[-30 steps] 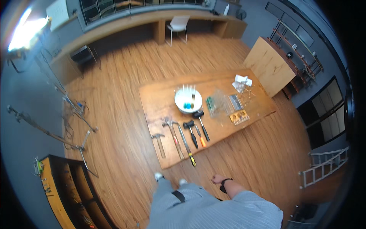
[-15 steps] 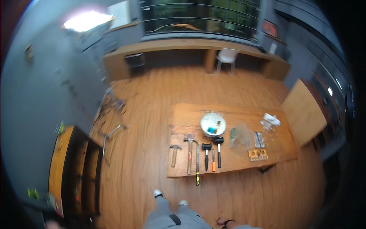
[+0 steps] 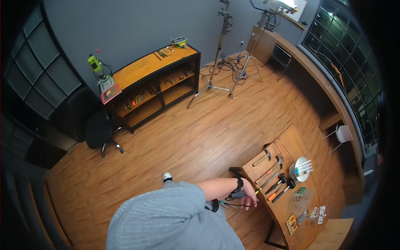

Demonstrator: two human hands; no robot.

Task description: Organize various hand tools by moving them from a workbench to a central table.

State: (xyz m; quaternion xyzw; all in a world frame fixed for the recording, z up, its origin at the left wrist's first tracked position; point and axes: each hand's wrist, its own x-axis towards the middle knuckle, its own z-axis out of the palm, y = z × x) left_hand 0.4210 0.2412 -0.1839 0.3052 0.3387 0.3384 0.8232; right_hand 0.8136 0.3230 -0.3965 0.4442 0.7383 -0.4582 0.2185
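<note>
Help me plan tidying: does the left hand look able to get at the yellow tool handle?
Probably yes: the left hand hangs by the edge of the table, close to the yellow tool handle; nothing visibly blocks it.

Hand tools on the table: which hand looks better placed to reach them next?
Probably the left hand: in the picture it shows by the edge of the table, near a yellow-and-black handle, though a dark cable shows at it. The right hand is out of view.

Wooden table (image 3: 288, 141): hammers (image 3: 261, 159), yellow-handled tool (image 3: 266, 183), black mallets (image 3: 283, 178), white bowl (image 3: 293, 172).
</note>
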